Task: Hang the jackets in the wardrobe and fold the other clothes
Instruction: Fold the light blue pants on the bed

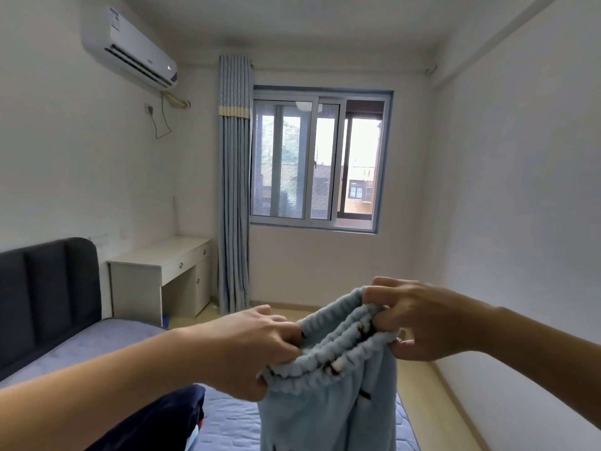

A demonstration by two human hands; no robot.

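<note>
Head view | left hand (257,349), right hand (419,323) pinch fleece trousers (328,405) at waist | long axis vertical — legs down

We hold a pale blue fleece garment (331,398) up by its elastic waistband (341,336), our left grip (260,346) pinching its left end and our right grip (419,323) bunching its right end, fingers curled into the cloth. Below, a dark navy garment (156,421) lies on the bed (97,346). Far left stand a white surface (169,252) and a blue curtain (234,190) beside the window (318,157).
</note>
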